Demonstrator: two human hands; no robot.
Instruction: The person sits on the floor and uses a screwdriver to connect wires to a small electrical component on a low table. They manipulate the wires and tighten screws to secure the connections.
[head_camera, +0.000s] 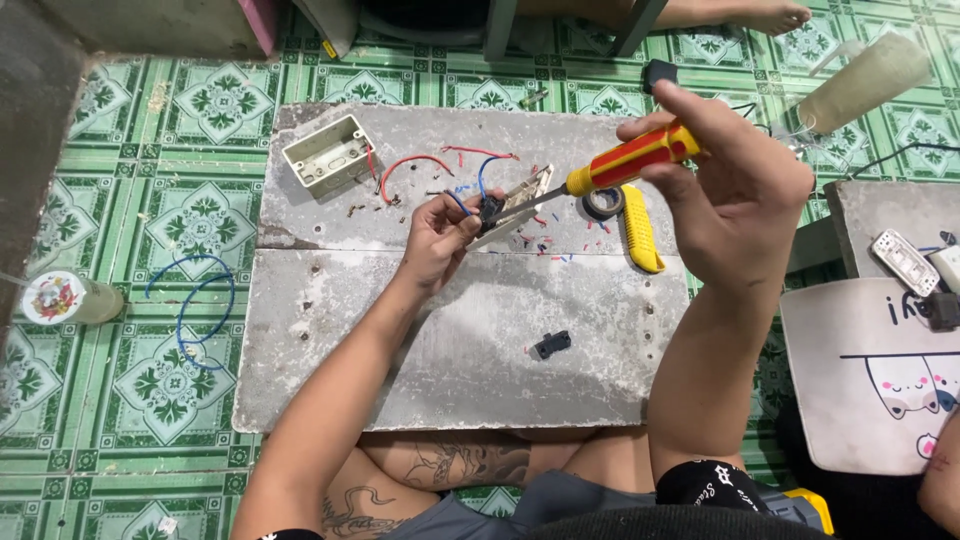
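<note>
My left hand (440, 235) grips a beige switch plate (524, 196) with a black switch module and a blue wire, held above the grey board (450, 340). My right hand (735, 185) holds a red and yellow screwdriver (632, 160), its tip touching the switch module. Red wire (415, 163) lies on the board behind the plate.
A beige wall box (328, 152) sits at the board's far left. A roll of black tape (603, 203), a yellow-handled tool (640, 230) and a small black part (551, 345) lie on the board. Blue wire (195, 310) loops on the tiled floor beside a bottle (62, 298).
</note>
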